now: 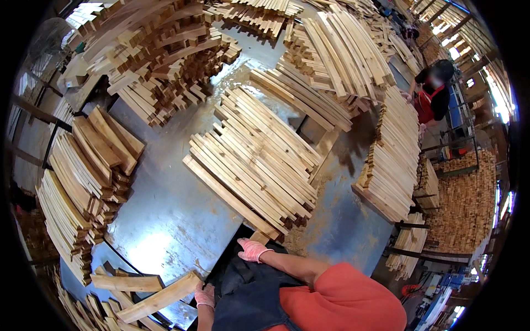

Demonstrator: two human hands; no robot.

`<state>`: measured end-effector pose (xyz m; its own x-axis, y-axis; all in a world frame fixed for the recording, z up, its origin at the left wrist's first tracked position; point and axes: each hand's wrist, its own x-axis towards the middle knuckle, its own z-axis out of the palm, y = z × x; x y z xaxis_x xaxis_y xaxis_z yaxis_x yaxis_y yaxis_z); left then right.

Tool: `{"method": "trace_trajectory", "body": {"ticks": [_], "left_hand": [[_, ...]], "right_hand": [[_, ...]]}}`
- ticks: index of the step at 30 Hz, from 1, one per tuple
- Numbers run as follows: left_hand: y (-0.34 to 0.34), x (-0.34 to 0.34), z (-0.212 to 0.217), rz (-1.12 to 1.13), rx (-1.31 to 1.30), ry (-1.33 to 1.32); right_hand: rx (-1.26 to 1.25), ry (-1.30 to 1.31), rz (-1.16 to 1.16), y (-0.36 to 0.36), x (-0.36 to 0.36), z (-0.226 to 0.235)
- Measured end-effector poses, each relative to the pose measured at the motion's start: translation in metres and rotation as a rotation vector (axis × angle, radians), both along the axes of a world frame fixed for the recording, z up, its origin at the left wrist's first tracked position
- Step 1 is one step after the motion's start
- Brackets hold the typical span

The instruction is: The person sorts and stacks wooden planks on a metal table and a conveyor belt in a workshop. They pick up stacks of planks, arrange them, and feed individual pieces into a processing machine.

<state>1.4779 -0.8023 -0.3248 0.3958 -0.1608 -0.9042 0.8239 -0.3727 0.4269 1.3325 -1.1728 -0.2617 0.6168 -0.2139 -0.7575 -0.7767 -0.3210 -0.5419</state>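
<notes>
My left hand [205, 295], in a pink-and-white glove, is closed at the near end of a pale wooden board [157, 298]. The board slants down to the left over other loose pieces; part of my grip is hidden. My right hand [253, 250], gloved alike, is held in front of my dark apron at the table's near edge, fingers apart and nothing in them. Just beyond it, the end of a short wood piece [259, 237] sticks out under a wide layer of wooden strips [256, 160] lying side by side on the metal table [171, 204].
Curved stacks of boards [83, 187] stand on the left, with larger piles [165, 60] at the far left. To the right is a long row of strips [391, 154]. A co-worker in a red apron [428, 102] stands beyond it. Sawdust [309, 237] covers part of the table.
</notes>
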Motion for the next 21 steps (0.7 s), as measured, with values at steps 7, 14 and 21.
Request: {"method": "trace_trajectory", "body": {"ticks": [7, 14, 21], "left_hand": [[0.023, 0.012, -0.012, -0.28, -0.107, -0.325], [-0.002, 0.063, 0.118, -0.504, 0.037, 0.052], [0.005, 0.083, 0.082, -0.125, -0.14, 0.154]], "right_hand": [[-0.03, 0.075, -0.185, 0.009, 0.011, 0.009], [0.106, 0.1, -0.236, -0.009, 0.009, 0.026], [0.223, -0.12, -0.433, -0.032, 0.028, 0.031]]}}
